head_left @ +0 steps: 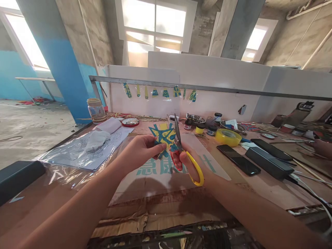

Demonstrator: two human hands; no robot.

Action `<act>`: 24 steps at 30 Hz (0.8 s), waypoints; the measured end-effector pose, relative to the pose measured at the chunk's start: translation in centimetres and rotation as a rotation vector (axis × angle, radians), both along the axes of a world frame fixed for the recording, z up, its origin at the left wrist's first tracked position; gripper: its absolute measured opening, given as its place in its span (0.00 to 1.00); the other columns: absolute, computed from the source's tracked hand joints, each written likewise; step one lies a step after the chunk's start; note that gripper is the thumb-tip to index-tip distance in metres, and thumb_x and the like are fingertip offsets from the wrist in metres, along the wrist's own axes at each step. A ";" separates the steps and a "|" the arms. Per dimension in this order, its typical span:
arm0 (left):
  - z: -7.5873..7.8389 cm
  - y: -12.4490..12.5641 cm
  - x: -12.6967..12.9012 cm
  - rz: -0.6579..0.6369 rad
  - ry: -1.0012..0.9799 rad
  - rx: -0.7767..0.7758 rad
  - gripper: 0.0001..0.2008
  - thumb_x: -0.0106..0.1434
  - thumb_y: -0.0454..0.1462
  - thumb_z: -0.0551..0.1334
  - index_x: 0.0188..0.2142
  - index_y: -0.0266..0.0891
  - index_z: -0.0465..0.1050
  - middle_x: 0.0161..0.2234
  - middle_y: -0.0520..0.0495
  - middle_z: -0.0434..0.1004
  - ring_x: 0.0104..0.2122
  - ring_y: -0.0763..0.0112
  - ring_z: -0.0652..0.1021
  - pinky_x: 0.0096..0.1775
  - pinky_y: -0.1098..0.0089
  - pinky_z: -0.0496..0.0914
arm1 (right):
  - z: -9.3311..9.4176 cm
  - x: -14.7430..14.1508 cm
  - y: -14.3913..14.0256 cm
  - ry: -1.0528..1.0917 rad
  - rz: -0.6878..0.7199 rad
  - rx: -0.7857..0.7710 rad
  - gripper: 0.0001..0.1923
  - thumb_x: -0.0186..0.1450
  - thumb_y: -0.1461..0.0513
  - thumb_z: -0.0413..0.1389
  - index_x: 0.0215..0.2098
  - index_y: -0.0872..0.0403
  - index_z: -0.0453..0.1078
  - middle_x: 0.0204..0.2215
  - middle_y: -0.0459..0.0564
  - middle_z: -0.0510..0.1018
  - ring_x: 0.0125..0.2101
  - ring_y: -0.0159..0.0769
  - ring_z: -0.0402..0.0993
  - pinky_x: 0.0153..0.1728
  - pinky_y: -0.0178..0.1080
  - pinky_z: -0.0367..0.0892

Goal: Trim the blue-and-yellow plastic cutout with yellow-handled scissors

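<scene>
Between the thumb and fingers of my left hand is a blue-and-yellow patterned cutout with pointed edges. My right hand grips scissors with yellow and red handles. Their dark blades point up and away, apart from each other, close to the cutout's right side. Whether the blades touch it I cannot tell. Beneath both hands lies a pale sheet printed with green characters, partly hidden by them.
Similar small pieces hang from a metal rail. Paint jars, a tape roll, a phone and a black box-shaped device stand right. Drawings under plastic lie left. Another person's hand is at far right.
</scene>
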State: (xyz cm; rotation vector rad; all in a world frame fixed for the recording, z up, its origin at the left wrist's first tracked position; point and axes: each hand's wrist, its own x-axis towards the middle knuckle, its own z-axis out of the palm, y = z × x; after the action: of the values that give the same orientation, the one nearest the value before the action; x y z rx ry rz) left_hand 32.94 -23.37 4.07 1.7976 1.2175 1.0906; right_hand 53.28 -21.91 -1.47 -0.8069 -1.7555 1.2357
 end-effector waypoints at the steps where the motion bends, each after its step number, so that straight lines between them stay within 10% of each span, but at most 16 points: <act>1: 0.0 0.0 0.0 0.002 0.003 -0.002 0.18 0.58 0.50 0.67 0.22 0.40 0.72 0.19 0.52 0.74 0.22 0.70 0.75 0.24 0.71 0.66 | 0.0 0.0 0.0 0.007 -0.003 -0.003 0.40 0.53 0.26 0.50 0.41 0.50 0.63 0.32 0.48 0.67 0.25 0.31 0.60 0.22 0.36 0.60; 24: 0.7 0.6 -1.4 0.052 -0.355 0.037 0.17 0.51 0.47 0.76 0.32 0.40 0.75 0.22 0.55 0.77 0.19 0.77 0.74 0.24 0.76 0.69 | 1.0 0.0 -0.2 0.082 -0.014 0.035 0.38 0.53 0.29 0.55 0.41 0.52 0.65 0.31 0.44 0.61 0.25 0.29 0.54 0.25 0.35 0.55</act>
State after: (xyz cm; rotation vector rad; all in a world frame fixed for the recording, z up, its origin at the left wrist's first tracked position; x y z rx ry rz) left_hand 31.54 -22.80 4.73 1.5214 1.0381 1.4005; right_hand 53.33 -22.10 -0.45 -0.7372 -1.6985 1.2082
